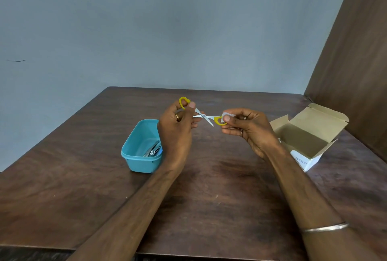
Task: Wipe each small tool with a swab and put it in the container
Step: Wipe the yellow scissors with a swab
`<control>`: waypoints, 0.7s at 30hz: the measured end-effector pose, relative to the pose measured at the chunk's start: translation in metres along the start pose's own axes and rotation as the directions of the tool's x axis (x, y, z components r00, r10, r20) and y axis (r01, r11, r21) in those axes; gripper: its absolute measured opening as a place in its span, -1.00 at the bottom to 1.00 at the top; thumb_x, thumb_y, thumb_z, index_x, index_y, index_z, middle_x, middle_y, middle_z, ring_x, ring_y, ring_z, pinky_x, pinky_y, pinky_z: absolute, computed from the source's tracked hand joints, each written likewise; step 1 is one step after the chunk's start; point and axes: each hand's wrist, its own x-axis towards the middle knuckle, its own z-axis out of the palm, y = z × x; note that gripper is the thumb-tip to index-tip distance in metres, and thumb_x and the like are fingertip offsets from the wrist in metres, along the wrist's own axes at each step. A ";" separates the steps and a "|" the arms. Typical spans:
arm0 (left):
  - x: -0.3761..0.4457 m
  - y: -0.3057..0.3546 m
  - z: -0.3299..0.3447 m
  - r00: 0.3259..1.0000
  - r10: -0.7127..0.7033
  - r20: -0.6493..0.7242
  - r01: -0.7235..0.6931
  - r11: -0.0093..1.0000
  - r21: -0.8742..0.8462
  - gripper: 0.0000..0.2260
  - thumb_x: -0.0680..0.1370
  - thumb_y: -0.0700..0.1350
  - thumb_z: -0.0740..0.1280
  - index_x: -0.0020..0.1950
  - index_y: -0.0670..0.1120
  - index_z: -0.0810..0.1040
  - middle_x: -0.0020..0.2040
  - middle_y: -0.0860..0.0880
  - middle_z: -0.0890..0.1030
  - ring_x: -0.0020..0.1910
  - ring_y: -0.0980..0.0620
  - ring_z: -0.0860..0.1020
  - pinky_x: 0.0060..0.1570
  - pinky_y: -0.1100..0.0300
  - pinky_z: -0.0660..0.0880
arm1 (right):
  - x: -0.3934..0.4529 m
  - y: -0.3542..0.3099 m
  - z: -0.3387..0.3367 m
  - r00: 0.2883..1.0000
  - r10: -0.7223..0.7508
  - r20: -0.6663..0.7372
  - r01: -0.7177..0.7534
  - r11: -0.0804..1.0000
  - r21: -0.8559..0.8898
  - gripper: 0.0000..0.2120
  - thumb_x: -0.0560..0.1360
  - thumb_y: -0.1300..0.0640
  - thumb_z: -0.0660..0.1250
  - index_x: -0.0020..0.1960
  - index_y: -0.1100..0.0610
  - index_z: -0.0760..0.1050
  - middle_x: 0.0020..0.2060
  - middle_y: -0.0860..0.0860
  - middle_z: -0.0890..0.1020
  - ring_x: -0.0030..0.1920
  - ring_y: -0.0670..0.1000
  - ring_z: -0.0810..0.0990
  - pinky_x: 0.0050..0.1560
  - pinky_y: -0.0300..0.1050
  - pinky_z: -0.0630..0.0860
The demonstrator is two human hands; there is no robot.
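**Scissors held open between two hands above a dark wooden table**

A smooth grey-blue wall backs a table point(209, 198) of dark brown wood with a streaky, slightly glossy grain; a brown wood-grain panel rises at 2 o'clock.

The small scissors point(204, 116) are held in the air over the middle of the table, blades spread into a thin metal X around a tiny pivot, with rounded yellow plastic loops at either end. The left hand point(178, 126) is raised with its wrist upright, thumb and curled fingers pinching the blade just below the upper yellow loop, which sticks out above the fingertips. The right hand point(247, 129) comes in from 4 o'clock, palm turned inward, fingers curled, pinching a small white swab point(227, 116) against the other yellow loop. A thin metal bangle circles the right forearm.

At 9 o'clock from the hands stands the container point(136, 147), a rounded rectangular tub of matte turquoise plastic, holding shiny metal nail clippers point(154, 149). At 3 o'clock lies an open cardboard box point(310, 135), tan inside, white outside, flaps folded back.
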 end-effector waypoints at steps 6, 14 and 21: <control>-0.002 -0.002 0.000 0.999 0.025 0.029 -0.027 0.996 0.080 -0.89 0.58 -0.11 0.38 -0.06 -0.13 0.64 -0.19 -0.06 0.72 -0.17 0.02 0.71 -0.16 0.11 0.64 | 0.003 -0.001 -0.003 0.990 -0.069 -0.120 0.073 0.997 0.037 -0.81 0.36 0.25 0.50 -0.03 0.23 0.66 -0.18 0.15 0.73 -0.24 0.06 0.71 -0.16 -0.09 0.67; 0.001 -0.004 -0.002 0.997 0.004 0.079 -0.019 0.981 0.192 -0.87 0.59 -0.13 0.36 -0.06 -0.17 0.64 -0.17 -0.05 0.72 -0.15 0.07 0.71 -0.12 0.05 0.64 | 0.000 -0.001 0.001 0.968 -0.185 -0.170 0.194 0.980 0.035 -0.86 0.47 0.39 0.42 -0.10 0.18 0.66 -0.25 0.04 0.72 -0.18 0.02 0.72 -0.11 -0.11 0.67; 0.010 -0.007 -0.009 0.997 0.039 0.063 -0.060 0.921 0.385 -0.90 0.52 -0.08 0.38 -0.19 -0.02 0.61 -0.29 0.06 0.70 -0.17 0.08 0.70 -0.02 -0.08 0.61 | 0.000 0.000 0.004 0.948 -0.290 -0.135 0.273 0.953 -0.130 -0.84 0.44 0.42 0.44 -0.13 0.19 0.66 -0.28 -0.01 0.73 -0.19 -0.01 0.71 -0.11 -0.15 0.66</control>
